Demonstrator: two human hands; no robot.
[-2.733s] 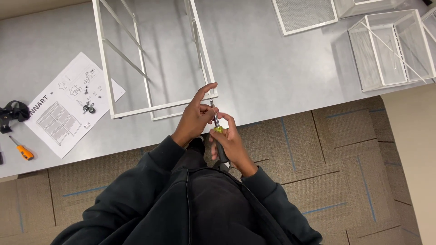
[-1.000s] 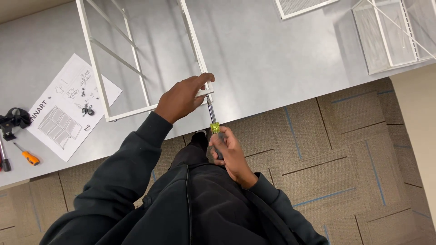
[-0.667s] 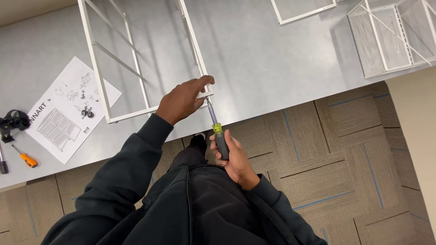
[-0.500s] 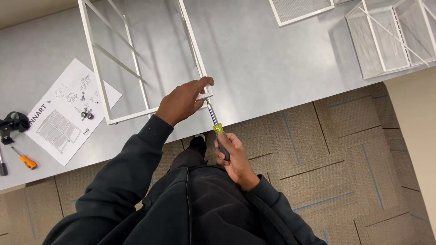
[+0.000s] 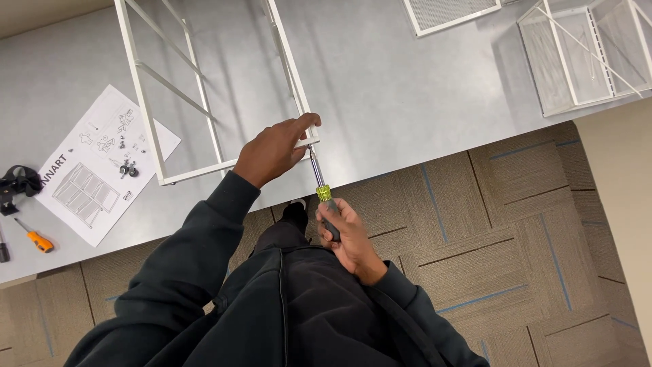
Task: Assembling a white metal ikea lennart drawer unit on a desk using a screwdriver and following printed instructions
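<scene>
Since the earliest picture, the left hand has moved from the screwdriver up onto the frame's lower right corner. The right hand has slid down the handle; the tip now seems to meet that corner.

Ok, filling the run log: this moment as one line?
left hand: steadies white frame corner | right hand: grips screwdriver, tip at corner | grey table
</scene>
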